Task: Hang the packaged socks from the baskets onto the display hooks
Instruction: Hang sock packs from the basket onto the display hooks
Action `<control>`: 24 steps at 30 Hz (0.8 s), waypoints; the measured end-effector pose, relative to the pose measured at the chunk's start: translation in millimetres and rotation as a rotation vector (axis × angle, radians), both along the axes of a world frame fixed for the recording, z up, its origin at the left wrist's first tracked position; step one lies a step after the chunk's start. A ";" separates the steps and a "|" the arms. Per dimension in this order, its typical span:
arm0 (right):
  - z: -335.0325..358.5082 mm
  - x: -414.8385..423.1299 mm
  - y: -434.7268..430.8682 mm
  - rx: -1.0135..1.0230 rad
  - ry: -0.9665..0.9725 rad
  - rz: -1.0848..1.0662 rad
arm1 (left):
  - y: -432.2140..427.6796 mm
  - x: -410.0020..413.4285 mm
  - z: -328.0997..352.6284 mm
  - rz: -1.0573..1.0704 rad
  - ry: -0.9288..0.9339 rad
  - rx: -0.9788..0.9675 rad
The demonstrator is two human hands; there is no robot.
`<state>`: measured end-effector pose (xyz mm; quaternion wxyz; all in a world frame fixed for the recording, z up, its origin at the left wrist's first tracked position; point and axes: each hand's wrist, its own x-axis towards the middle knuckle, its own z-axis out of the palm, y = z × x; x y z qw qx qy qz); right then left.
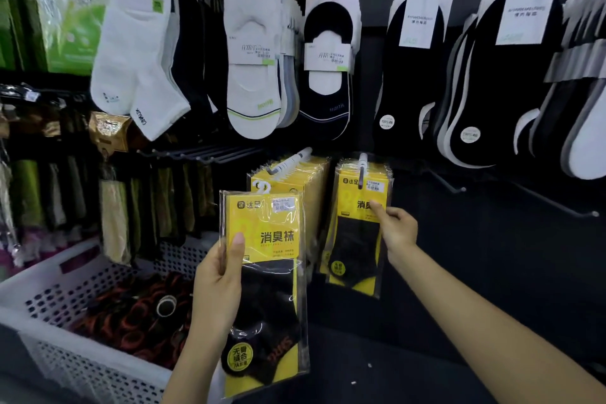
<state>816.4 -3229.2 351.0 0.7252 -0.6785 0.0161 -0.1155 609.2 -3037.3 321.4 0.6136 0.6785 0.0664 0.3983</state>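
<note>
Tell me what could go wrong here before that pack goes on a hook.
The left hook already looks crowded with yellow packs, so another may not seat and could slide off. The left hand grips the pack low, leaving its top hole unsteady for threading. The right hand pinching the hung pack might tug it off the right hook.

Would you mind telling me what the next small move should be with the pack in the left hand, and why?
Probably lift the yellow sock pack in the left hand until its hanger hole meets the tip of the left hook. That hook already carries matching packs, while the right hand is occupied with the pack on the right hook.
</note>
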 end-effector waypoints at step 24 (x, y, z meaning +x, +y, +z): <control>-9.8 -148.2 -12.3 0.083 -0.129 0.514 | -51.4 -5.2 8.9 -0.223 -0.002 -0.238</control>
